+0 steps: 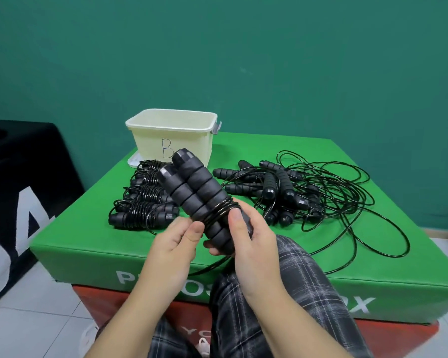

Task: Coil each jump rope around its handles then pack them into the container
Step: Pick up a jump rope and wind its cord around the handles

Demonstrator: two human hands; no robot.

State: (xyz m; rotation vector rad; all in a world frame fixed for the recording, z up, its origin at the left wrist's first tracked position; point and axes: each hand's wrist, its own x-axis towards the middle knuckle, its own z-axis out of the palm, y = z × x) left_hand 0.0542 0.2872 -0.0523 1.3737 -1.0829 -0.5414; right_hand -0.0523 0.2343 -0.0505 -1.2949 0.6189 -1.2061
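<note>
The right hand [246, 244] grips the paired handles [194, 195] at their lower end, thumb pinning the first rope turns so they cannot slip. The left hand [173, 244] pinches the handles' side, steadying them. The container [171, 135] stands behind, beyond coiled ropes [142, 200] and uncoiled ropes [308, 192] on the green box [88, 244].

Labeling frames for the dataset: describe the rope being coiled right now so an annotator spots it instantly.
Start at the green box; just above its near edge, both hands hold a pair of black foam handles side by side. Unlike the coiled bundles and loose tangle behind, it is lifted, with only a few wraps.
</note>
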